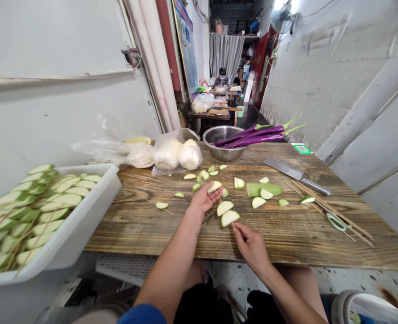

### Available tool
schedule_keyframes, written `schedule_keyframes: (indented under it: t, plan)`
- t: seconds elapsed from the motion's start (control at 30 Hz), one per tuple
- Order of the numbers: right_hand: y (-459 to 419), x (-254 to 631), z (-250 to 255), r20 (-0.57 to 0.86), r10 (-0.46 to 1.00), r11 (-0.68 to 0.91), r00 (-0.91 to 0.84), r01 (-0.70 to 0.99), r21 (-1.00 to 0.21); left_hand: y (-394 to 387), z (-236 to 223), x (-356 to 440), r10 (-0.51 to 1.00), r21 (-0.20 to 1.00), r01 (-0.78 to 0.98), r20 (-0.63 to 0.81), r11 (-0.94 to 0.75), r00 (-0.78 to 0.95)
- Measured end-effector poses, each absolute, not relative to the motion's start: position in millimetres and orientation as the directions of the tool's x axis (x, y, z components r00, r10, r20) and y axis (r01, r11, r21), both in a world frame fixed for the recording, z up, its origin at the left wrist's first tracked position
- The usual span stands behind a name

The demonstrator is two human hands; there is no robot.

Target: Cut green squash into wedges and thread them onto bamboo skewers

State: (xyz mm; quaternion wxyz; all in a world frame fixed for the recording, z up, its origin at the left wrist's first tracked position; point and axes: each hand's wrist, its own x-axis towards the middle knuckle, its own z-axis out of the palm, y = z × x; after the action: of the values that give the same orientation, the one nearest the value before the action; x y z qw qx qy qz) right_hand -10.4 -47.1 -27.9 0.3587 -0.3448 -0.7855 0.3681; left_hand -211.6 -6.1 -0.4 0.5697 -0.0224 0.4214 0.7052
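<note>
My right hand (251, 245) pinches the near end of a thin bamboo skewer (226, 212) that carries two pale green vegetable slices (228, 217). My left hand (205, 198) has its fingers curled round a third slice (215, 186) at the skewer's far end. Both hands are over the middle of the wooden table (172, 225). Loose slices (161, 205) lie scattered around them, and a cut length of green vegetable (264, 189) lies just to the right.
A white tub (94, 202) full of skewered slices stands at left. Plastic bags (176, 153) with white lumps, a steel bowl (224, 137) of purple eggplants, a cleaver (295, 174), spare skewers (333, 209) and a green ring (335, 221) lie on the table. A person sits far back.
</note>
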Motion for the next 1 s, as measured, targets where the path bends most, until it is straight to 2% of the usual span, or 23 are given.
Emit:
schedule_keyframes:
  t: [0.87, 1.0]
  plan:
    - [-44.1, -11.9, -31.0, 0.311, 0.805, 0.487, -0.504, 0.263, -0.833, -5.0, -7.6, -214.2, 0.803, 0.567, -0.824, -0.500, 0.020, -0.324]
    - [-44.3, -12.1, -30.4, 0.298, 0.813, 0.472, -0.500, 0.265, -0.841, -5.7, -6.7, -213.0, 0.825, 0.594, -0.805, -0.458, 0.006, -0.331]
